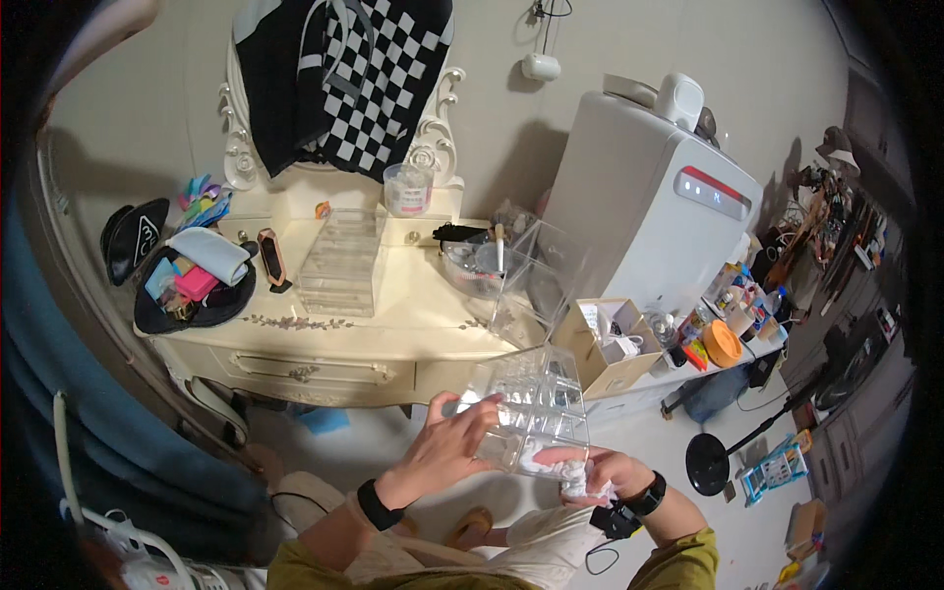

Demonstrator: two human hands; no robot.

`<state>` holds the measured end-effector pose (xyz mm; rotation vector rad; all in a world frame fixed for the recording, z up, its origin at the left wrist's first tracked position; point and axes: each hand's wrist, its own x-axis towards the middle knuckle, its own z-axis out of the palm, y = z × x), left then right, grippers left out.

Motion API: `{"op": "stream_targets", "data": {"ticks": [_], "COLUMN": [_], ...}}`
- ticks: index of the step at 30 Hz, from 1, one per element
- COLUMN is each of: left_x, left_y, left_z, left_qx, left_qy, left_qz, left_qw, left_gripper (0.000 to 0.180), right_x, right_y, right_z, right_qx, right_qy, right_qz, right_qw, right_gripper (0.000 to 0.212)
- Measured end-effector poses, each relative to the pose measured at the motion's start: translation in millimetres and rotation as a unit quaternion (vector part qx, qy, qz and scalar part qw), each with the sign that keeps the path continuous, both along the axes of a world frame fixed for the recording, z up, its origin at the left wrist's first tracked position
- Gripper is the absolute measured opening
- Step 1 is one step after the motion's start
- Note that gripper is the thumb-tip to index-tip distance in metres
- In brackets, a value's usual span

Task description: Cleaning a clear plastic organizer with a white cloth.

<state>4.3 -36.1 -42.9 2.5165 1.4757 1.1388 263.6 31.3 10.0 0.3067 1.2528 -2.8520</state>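
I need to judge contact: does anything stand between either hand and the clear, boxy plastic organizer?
Yes, at the right hand: a crumpled white cloth lies at least partly between it and the clear, boxy plastic organizer, near its lower right corner. Nothing visible separates the left hand.

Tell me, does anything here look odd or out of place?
Yes: a black-and-white checkered cloth hangs over the ornate pale frame at the back of the dressing table. It covers the frame's middle, an unusual spot for fabric. No spill or damage stands out.
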Motion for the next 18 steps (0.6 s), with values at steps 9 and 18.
{"op": "stream_targets", "data": {"ticks": [9, 18], "left_x": [6.7, 15.1], "left_y": [8.2, -7.2], "left_z": [-15.0, 14.0], "left_qx": [-0.042, -0.194], "left_qy": [0.063, -0.161], "left_qz": [-0.012, 0.039], "left_qw": [0.997, 0.967], "left_gripper": [0.064, 0.066], "right_x": [-9.2, -9.1], "right_y": [-4.5, -7.6], "right_z": [17.3, -25.6], "right_qx": [-0.002, -0.018], "right_qy": [-0.099, 0.014], "right_qz": [-0.039, -0.066], "right_qw": [0.994, 0.998], "right_gripper": [0.079, 0.065]}}
